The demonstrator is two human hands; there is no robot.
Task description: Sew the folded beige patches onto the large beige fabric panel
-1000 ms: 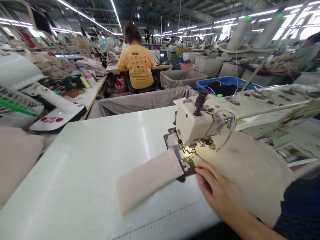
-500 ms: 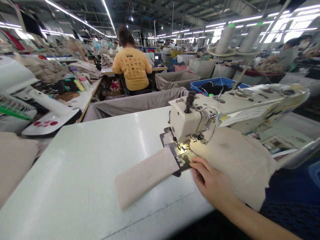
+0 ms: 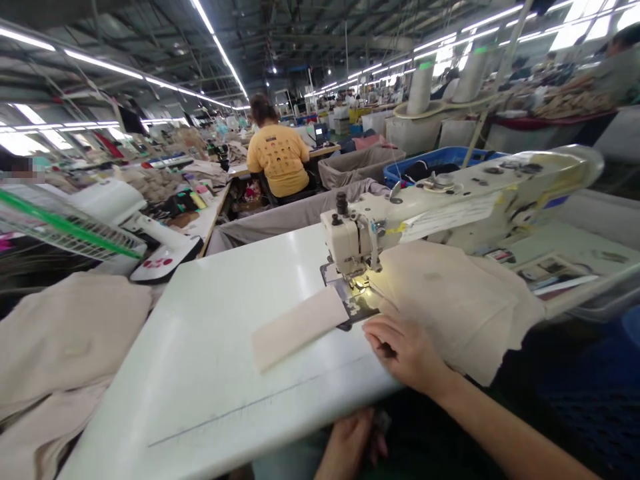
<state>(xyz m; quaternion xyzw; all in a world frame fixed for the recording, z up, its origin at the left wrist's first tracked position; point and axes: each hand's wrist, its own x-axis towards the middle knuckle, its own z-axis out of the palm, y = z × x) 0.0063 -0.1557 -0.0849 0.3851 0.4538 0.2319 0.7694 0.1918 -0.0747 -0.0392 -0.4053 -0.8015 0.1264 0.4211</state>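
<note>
My right hand (image 3: 403, 350) rests at the table's front edge with its fingers curled together; whatever they hold, if anything, is hidden. Beside it a large beige fabric piece (image 3: 450, 287) lies under the sewing machine's arm and hangs over the front edge. The sewing machine head (image 3: 345, 240) stands above the metal plate, its needle area lit. A folded beige fabric strip (image 3: 300, 328) lies on the white table (image 3: 220, 333), one end at the plate. Low in front of the table edge, my left hand (image 3: 350, 437) is closed beside a small greyish thing I cannot identify.
Beige fabric pieces (image 3: 75, 333) are piled at the left. A white fan-like device (image 3: 160, 257) stands behind them. Beyond the table are a cloth-lined bin (image 3: 280, 217), a blue basket (image 3: 440, 167) and a seated person in a yellow shirt (image 3: 279, 157). Thread cones (image 3: 419, 90) stand behind the machine.
My left hand has come into view below the table edge. My right hand has drawn back slightly from the plate, its fingers more curled. The view has shifted, showing more of the left pile.
</note>
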